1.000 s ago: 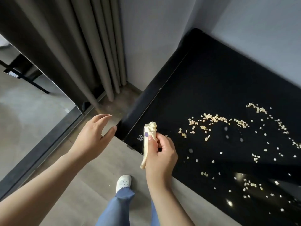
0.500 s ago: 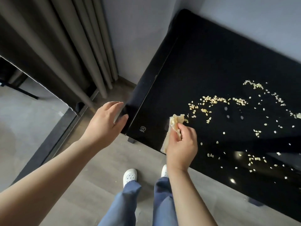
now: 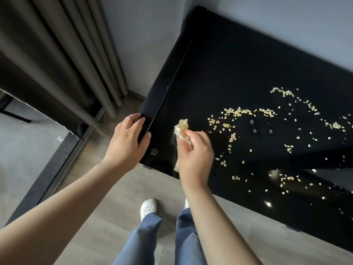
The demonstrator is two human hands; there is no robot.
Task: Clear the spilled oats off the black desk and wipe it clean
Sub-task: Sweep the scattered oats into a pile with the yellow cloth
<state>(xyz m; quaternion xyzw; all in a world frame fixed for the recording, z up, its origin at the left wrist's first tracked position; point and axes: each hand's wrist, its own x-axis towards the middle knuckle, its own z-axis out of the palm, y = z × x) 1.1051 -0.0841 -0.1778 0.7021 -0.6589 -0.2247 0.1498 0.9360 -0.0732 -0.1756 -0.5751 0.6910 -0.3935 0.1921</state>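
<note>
Head view. Glossy black desk (image 3: 238, 73) with a rounded corner. Pale flat oats (image 3: 236, 111) lie scattered in arcs from centre to 3 o'clock. At 9 o'clock of the spill, the right hand (image 3: 194, 155) has its fingers curled round a crumpled yellowish cloth (image 3: 182, 129). The left hand (image 3: 128, 142) rests on the desk's 9 o'clock edge, fingers relaxed. One second earlier it hung clear of the desk.

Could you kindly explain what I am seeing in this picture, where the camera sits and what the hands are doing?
No machine here: a person wears a wide-angle camera on the head, looking down at their own hands. The left hand rests on the near corner of the black desk. The right hand holds a crumpled pale cloth, fingers curled round it. Spilled oats lie scattered over the desk, right of the cloth. Below are blue trousers and a white shoe.
</note>
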